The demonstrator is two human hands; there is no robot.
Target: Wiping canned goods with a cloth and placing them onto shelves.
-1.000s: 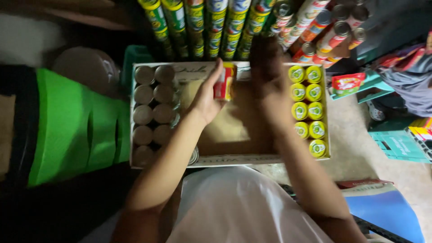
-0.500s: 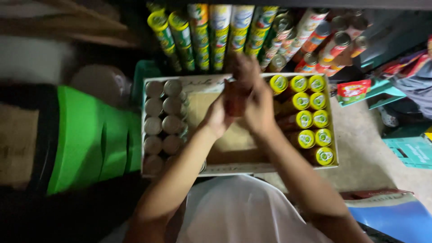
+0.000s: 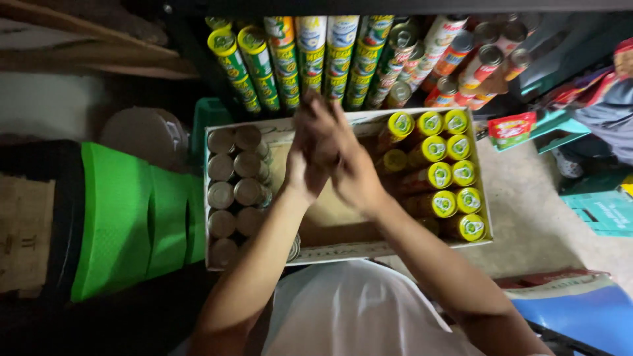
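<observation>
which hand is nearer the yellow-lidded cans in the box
Right. The right hand sits just beside the yellow-lidded cans; the left hand is on its far side, toward the plain silver cans.

A dark shelf unit (image 3: 198, 59) fills twelve o'clock, its upper board packed with rows of cans lying on their sides (image 3: 316, 59). A green plastic stool (image 3: 132, 217) stands at nine o'clock against deep shadow. At three o'clock lies bare grey concrete floor (image 3: 527, 224) (dimly lit), with a teal crate (image 3: 603, 211) beside it and a blue sack (image 3: 580, 310) at five o'clock.
</observation>
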